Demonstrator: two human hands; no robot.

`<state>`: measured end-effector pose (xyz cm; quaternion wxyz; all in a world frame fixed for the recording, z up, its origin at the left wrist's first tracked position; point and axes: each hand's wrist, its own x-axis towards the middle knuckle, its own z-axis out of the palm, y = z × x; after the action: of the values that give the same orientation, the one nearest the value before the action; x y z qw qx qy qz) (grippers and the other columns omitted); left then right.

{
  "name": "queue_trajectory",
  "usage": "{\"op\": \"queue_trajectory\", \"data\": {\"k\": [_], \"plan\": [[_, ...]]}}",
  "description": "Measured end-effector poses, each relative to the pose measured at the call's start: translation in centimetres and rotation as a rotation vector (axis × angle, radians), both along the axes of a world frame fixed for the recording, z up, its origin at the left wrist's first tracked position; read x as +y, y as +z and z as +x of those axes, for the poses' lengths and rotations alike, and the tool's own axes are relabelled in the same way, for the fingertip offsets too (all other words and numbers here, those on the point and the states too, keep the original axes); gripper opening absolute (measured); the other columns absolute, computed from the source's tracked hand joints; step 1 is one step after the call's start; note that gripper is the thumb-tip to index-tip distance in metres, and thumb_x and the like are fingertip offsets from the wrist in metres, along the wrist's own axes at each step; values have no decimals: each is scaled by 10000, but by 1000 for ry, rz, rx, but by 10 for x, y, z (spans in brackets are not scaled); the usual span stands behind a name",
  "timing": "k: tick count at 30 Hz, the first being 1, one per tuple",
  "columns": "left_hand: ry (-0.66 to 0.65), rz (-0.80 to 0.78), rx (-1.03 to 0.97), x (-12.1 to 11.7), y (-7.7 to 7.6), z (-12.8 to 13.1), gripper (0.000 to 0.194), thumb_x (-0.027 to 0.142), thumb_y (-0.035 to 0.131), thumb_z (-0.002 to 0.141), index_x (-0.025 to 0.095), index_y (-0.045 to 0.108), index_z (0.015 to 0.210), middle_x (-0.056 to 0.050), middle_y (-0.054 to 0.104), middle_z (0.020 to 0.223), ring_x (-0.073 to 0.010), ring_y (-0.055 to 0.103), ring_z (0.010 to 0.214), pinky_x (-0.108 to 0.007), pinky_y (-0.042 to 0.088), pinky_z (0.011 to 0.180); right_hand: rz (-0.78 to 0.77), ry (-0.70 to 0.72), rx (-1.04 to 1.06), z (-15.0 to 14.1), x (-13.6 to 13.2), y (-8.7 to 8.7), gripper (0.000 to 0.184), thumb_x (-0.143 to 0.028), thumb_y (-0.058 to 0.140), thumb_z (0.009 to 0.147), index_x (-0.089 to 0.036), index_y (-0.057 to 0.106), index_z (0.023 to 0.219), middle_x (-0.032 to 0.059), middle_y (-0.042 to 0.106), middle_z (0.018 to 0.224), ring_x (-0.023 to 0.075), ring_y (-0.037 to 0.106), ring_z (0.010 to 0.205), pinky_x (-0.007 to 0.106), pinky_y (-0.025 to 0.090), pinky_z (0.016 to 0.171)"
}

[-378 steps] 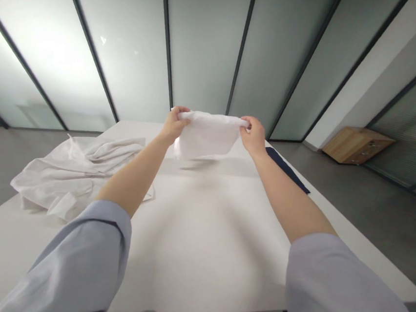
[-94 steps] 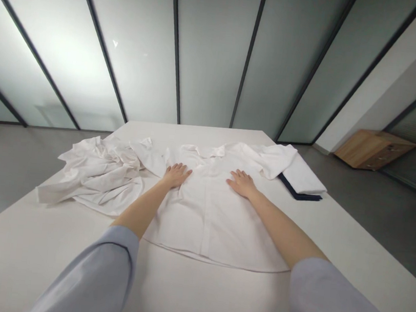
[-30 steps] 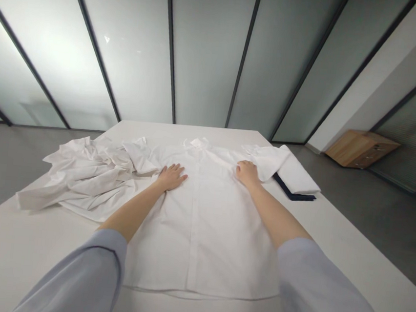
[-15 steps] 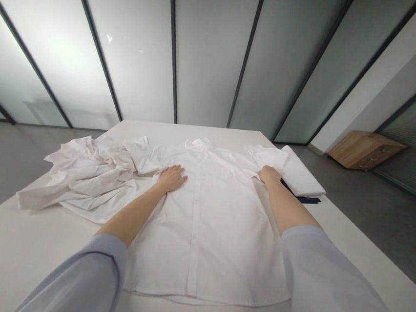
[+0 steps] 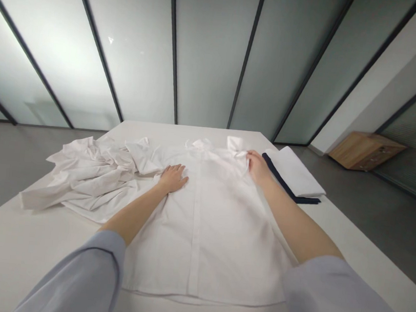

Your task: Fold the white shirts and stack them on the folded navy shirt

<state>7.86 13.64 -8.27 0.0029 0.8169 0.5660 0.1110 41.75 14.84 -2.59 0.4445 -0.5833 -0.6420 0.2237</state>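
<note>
A white shirt [image 5: 222, 236] lies spread on the table, its front placket running down the middle and its collar [image 5: 202, 145] at the far end. My left hand [image 5: 173, 178] rests flat on the shirt's left half, fingers apart. At the upper right, my right hand [image 5: 257, 166] pinches the shirt's side near the sleeve and holds it raised; the sleeve end [image 5: 235, 144] is lifted and folded toward the collar. To the left of my left hand is a crumpled heap of white cloth [image 5: 92, 169].
On the right of the white table [image 5: 353, 253] lies a folded white cloth [image 5: 296, 172] over a dark navy piece [image 5: 282, 181]. A wooden cabinet [image 5: 363, 150] stands on the floor at right. Frosted glass panels [image 5: 210, 53] stand behind the table.
My right hand has moved left and slightly up, lifting the shirt's right side and sleeve inward off the folded cloth. More of the navy piece shows. My left hand stays in place.
</note>
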Motion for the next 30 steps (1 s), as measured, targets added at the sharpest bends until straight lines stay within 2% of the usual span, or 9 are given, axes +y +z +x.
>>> {"op": "queue_trajectory", "data": {"k": [3,6,9,12,15,18,21,24,30], "plan": [[-79,35,-85,-7,5,16,776,537,560,812,182,311,1455,-151,341,1518,-310,336,1378,-423,263,1121,-74,206,163,-35,-34,-10,275,-356,396,860,-207,600,969,48,668,894,211,624,894,307,478,791],[-219,55,-225,-11,8,41,917,580,678,695,168,342,1443,-144,349,1512,-311,293,1401,-386,283,1124,-117,256,83,-57,-62,-13,273,-373,423,870,-217,621,973,40,684,922,206,626,919,297,482,794],[-248,57,-433,-5,15,60,574,393,640,754,175,546,1277,-119,538,1365,-293,417,1324,-372,344,1083,-67,338,-70,-63,-76,-11,318,-345,391,898,-220,637,1056,49,695,1036,213,612,1017,332,470,873],[-126,23,-657,7,31,63,354,229,511,776,153,652,1091,-107,671,1160,-274,590,1105,-360,454,936,61,386,-338,-59,-77,-16,379,-328,471,863,-209,605,1197,86,620,1258,243,529,1200,391,386,1016],[-26,36,-771,19,53,56,297,248,486,774,124,687,956,-89,713,981,-253,629,942,-336,480,822,71,300,-673,-51,-71,-29,651,-334,625,773,-171,471,1385,139,421,1471,301,361,1359,445,264,1110],[55,4,-840,26,73,47,267,358,546,765,128,678,800,-39,686,774,-221,620,821,-315,482,743,-41,194,-818,-44,-59,-42,616,-308,557,844,-170,425,1429,126,420,1477,277,381,1354,418,276,1112],[15,-161,-1021,25,90,37,315,420,608,726,128,675,824,-34,677,748,-217,629,788,-301,491,687,-113,74,-745,-36,-44,-48,445,-256,402,928,-194,527,1351,88,567,1353,232,524,1232,344,374,1037],[-123,-500,-1142,15,104,16,412,417,706,656,124,681,945,-90,714,872,-237,655,820,-321,521,697,-99,-78,-560,-21,-30,-47,402,-239,346,937,-205,625,1223,77,673,1189,227,612,1090,316,441,932],[-156,-868,-854,-2,95,-35,511,521,746,641,174,683,1011,-83,728,850,-233,682,823,-335,538,761,-65,-120,-226,14,-12,-47,394,-166,320,855,-155,712,897,67,731,936,179,643,929,247,462,828]]}}
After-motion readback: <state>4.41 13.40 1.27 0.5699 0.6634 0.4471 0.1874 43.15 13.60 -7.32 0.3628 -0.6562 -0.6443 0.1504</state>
